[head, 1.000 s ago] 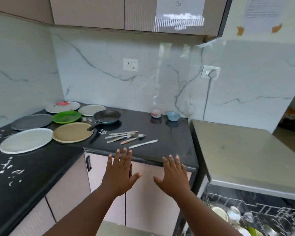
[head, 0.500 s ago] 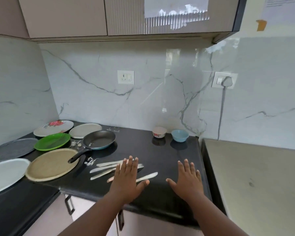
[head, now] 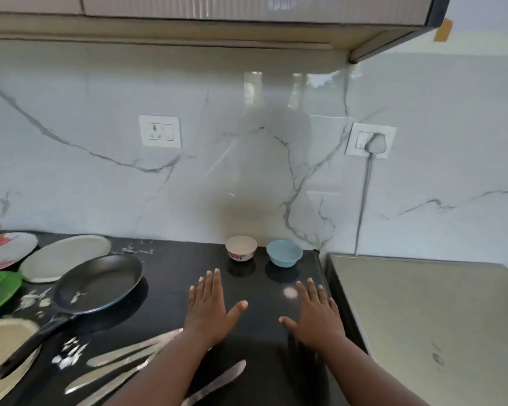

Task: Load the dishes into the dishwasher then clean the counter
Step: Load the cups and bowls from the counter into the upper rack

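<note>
Loading step: left hand (head: pixel 208 310) and right hand (head: pixel 316 316) are hovering flat, fingers spread, gripping nothing. White bowl (head: pixel 241 248) and blue bowl (head: pixel 284 252) are sitting at the counter (head: pixel 170 265) back edge; next, probably grasping each.

Bright, even daylight, slightly soft throughout.
Glare on marble backsplash (head: pixel 270 159) and glossy counter (head: pixel 264 315); edges bowed, cutlery (head: pixel 121 367) perhaps motion-blurred.

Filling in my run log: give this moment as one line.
phase: reaching | left hand: open, empty | right hand: open, empty | nearest: white bowl, blue bowl | counter: dishes unloaded
</note>
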`<act>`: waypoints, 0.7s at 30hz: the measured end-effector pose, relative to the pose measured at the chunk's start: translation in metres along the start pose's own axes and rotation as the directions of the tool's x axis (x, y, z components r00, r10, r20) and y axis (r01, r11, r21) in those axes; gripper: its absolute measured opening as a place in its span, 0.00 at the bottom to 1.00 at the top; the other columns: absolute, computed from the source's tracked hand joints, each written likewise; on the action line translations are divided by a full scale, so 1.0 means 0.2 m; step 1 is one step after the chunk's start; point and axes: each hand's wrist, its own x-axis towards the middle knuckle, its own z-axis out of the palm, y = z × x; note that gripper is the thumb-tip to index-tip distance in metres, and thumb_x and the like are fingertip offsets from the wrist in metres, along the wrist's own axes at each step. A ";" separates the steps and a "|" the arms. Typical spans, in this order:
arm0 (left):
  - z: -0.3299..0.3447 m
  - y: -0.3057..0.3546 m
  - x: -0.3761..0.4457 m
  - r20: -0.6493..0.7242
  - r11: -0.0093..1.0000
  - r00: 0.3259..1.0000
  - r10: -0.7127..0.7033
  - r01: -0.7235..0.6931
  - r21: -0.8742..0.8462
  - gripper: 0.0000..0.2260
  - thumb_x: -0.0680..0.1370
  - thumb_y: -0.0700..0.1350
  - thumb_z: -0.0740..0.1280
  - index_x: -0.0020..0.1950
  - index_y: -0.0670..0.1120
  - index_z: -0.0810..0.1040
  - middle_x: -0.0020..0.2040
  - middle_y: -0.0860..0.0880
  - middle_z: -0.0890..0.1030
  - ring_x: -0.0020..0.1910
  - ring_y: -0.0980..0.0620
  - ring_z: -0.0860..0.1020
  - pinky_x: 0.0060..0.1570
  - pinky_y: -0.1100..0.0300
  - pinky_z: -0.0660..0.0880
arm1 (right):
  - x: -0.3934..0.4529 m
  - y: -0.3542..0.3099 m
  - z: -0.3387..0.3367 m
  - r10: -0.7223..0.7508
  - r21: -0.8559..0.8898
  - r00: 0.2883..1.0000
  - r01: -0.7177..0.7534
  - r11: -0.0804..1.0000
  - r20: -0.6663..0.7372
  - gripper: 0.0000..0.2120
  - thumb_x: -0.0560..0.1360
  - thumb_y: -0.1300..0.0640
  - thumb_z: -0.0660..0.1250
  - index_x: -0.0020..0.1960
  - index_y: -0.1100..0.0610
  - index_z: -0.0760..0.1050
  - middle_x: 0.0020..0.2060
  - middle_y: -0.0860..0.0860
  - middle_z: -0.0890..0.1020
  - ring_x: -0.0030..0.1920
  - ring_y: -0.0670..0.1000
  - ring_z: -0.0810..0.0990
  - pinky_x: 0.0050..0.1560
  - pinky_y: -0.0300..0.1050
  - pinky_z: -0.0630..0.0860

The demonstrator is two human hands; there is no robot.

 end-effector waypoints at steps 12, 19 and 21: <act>0.13 -0.02 0.74 -0.076 0.895 0.997 -0.013 -0.023 -0.445 0.58 0.65 0.67 0.73 0.78 0.43 0.39 0.79 0.44 0.51 0.78 0.48 0.50 0.75 0.46 0.45 | 0.32 0.02 -0.05 0.308 0.427 0.951 -0.266 0.864 -0.032 0.52 0.68 0.32 0.69 0.79 0.49 0.45 0.79 0.48 0.51 0.77 0.50 0.55 0.74 0.50 0.60; 0.19 -0.05 1.00 -0.073 0.883 0.997 -0.009 -0.026 -0.468 0.61 0.60 0.63 0.79 0.79 0.44 0.43 0.78 0.45 0.56 0.77 0.46 0.56 0.75 0.45 0.40 | 0.62 -0.03 0.00 0.369 0.584 0.929 -0.289 0.758 -0.020 0.57 0.65 0.38 0.76 0.79 0.47 0.42 0.79 0.47 0.52 0.77 0.51 0.56 0.75 0.53 0.59; 0.22 -0.05 1.05 -0.063 0.883 0.998 -0.007 -0.024 -0.469 0.61 0.60 0.62 0.79 0.79 0.46 0.42 0.78 0.45 0.55 0.77 0.46 0.57 0.74 0.44 0.40 | 0.70 -0.05 0.03 0.369 0.616 0.929 -0.276 0.738 -0.026 0.57 0.64 0.40 0.77 0.79 0.46 0.42 0.79 0.47 0.52 0.77 0.52 0.56 0.75 0.52 0.58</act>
